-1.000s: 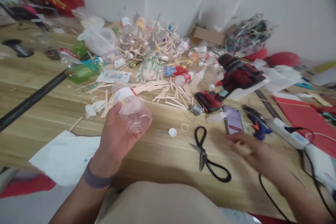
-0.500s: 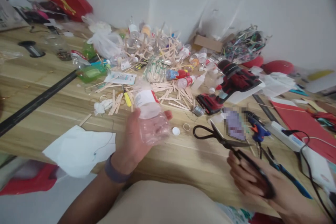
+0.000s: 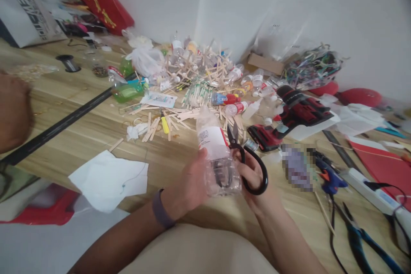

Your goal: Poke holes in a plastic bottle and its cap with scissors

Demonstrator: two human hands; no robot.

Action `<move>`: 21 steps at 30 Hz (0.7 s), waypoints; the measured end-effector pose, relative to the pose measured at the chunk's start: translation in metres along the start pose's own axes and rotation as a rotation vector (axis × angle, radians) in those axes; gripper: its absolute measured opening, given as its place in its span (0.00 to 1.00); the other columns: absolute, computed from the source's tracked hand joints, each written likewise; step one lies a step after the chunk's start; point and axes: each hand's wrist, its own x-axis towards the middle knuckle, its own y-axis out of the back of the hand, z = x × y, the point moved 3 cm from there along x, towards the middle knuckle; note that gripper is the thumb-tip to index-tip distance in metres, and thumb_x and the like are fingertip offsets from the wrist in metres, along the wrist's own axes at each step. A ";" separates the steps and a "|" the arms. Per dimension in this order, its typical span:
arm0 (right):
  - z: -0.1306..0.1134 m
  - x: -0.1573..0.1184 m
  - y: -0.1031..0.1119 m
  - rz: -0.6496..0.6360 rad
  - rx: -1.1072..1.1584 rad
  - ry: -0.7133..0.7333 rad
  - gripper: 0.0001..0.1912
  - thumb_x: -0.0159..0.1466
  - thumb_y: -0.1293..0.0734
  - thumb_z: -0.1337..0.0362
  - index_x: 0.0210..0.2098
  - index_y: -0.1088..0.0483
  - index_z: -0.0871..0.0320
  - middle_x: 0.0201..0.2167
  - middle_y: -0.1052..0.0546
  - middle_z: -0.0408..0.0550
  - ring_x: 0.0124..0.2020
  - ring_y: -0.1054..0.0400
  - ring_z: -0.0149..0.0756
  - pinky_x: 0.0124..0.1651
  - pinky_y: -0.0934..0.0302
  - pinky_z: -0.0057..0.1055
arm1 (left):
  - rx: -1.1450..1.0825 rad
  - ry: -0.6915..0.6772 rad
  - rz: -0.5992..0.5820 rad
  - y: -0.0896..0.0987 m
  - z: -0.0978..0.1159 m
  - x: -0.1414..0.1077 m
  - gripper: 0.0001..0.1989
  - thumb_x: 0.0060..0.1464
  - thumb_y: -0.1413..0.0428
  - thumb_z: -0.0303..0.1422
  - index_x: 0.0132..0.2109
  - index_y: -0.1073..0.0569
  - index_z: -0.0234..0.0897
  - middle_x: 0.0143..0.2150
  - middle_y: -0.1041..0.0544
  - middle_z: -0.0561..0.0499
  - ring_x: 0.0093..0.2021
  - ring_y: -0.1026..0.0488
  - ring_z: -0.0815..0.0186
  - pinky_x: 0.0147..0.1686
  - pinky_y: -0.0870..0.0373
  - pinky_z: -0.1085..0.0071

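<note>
In front of me a clear plastic bottle point(image 3: 213, 145) with a white and red label is gripped from its left side by my left hand point(image 3: 192, 182), base toward me. My right hand point(image 3: 253, 175) holds black-handled scissors point(image 3: 260, 180) at the bottle's right side. The short blades point away from me, slightly parted, beside the label. One handle loop shows behind or through the clear lower part of the bottle. Whether the blades touch the bottle I cannot tell. A wristband point(image 3: 162, 209) circles my left wrist.
Wooden sticks point(image 3: 189, 113) and plastic bottles pile up at the back. A red and black cordless drill point(image 3: 289, 115), a glue gun point(image 3: 330, 175), pliers point(image 3: 359, 235) and a power strip point(image 3: 372, 188) lie right. White paper point(image 3: 109, 182) lies left. Part of another person point(image 3: 14, 111) shows at the left edge.
My right hand has brought the scissors left and up to the bottle, and the blades now point away from me. My view has shifted left, with the bottle still in my left hand.
</note>
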 end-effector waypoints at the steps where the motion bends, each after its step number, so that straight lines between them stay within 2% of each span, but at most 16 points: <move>1: -0.002 0.003 -0.002 -0.022 0.035 -0.049 0.19 0.48 0.20 0.60 0.32 0.29 0.58 0.32 0.30 0.43 0.33 0.35 0.30 0.33 0.37 0.21 | -0.007 -0.025 0.024 0.000 0.004 -0.001 0.21 0.53 0.38 0.47 0.39 0.22 0.30 0.33 0.19 0.47 0.33 0.24 0.64 0.38 0.34 0.70; 5: -0.010 -0.001 0.001 -0.112 0.157 -0.270 0.19 0.48 0.20 0.61 0.32 0.31 0.57 0.31 0.30 0.44 0.34 0.32 0.32 0.33 0.34 0.23 | -0.083 -0.152 0.171 0.005 0.026 -0.004 0.16 0.58 0.41 0.43 0.40 0.23 0.31 0.35 0.19 0.45 0.34 0.23 0.63 0.39 0.30 0.69; 7: -0.012 -0.009 0.006 -0.130 0.109 -0.270 0.19 0.50 0.21 0.60 0.34 0.32 0.56 0.32 0.28 0.44 0.31 0.32 0.30 0.31 0.34 0.22 | -0.120 -0.209 0.256 0.006 0.035 -0.003 0.14 0.61 0.45 0.39 0.40 0.24 0.31 0.36 0.19 0.44 0.35 0.22 0.63 0.40 0.28 0.69; 9: -0.013 -0.020 0.010 -0.150 -0.002 -0.207 0.17 0.56 0.23 0.57 0.36 0.34 0.54 0.33 0.27 0.43 0.24 0.36 0.26 0.23 0.40 0.19 | -0.139 -0.218 0.307 0.006 0.041 0.000 0.15 0.64 0.49 0.39 0.38 0.24 0.32 0.34 0.20 0.44 0.34 0.22 0.63 0.40 0.28 0.69; 10: -0.013 -0.025 0.011 -0.158 -0.088 -0.142 0.16 0.58 0.25 0.56 0.38 0.34 0.53 0.33 0.27 0.43 0.22 0.38 0.24 0.21 0.42 0.18 | -0.142 -0.214 0.313 0.006 0.043 0.002 0.16 0.65 0.50 0.40 0.37 0.25 0.32 0.33 0.20 0.45 0.33 0.22 0.64 0.39 0.28 0.69; 12: -0.014 -0.034 0.013 -0.156 -0.326 0.065 0.15 0.62 0.28 0.57 0.43 0.36 0.50 0.33 0.26 0.43 0.24 0.35 0.27 0.24 0.39 0.19 | -0.135 -0.209 0.313 0.005 0.046 0.006 0.20 0.66 0.52 0.44 0.35 0.26 0.32 0.31 0.22 0.47 0.31 0.24 0.65 0.39 0.28 0.69; 14: -0.016 -0.040 0.013 -0.143 -0.615 0.280 0.17 0.65 0.29 0.59 0.50 0.36 0.48 0.35 0.25 0.44 0.28 0.31 0.30 0.28 0.36 0.21 | -0.129 -0.198 0.309 0.005 0.047 0.009 0.25 0.66 0.55 0.48 0.36 0.26 0.32 0.31 0.22 0.46 0.31 0.24 0.65 0.39 0.27 0.67; 16: -0.015 -0.043 0.013 -0.160 -0.901 0.435 0.21 0.67 0.32 0.58 0.58 0.37 0.48 0.35 0.25 0.45 0.26 0.32 0.30 0.28 0.36 0.23 | -0.150 -0.188 0.314 0.005 0.049 0.011 0.26 0.66 0.57 0.49 0.37 0.26 0.31 0.31 0.22 0.45 0.30 0.24 0.64 0.38 0.27 0.66; 18: -0.014 -0.043 0.012 -0.196 -1.141 0.551 0.23 0.71 0.37 0.55 0.63 0.40 0.49 0.35 0.27 0.46 0.22 0.36 0.29 0.25 0.37 0.24 | -0.178 -0.211 0.316 0.005 0.051 0.012 0.22 0.66 0.55 0.45 0.37 0.27 0.32 0.31 0.23 0.45 0.30 0.24 0.63 0.36 0.27 0.65; 21: -0.014 -0.040 0.011 -0.238 -1.362 0.709 0.28 0.73 0.41 0.55 0.70 0.48 0.49 0.34 0.27 0.47 0.22 0.34 0.31 0.24 0.36 0.24 | -0.200 -0.258 0.303 0.004 0.055 0.010 0.14 0.63 0.52 0.39 0.37 0.28 0.34 0.30 0.23 0.46 0.30 0.24 0.62 0.35 0.26 0.65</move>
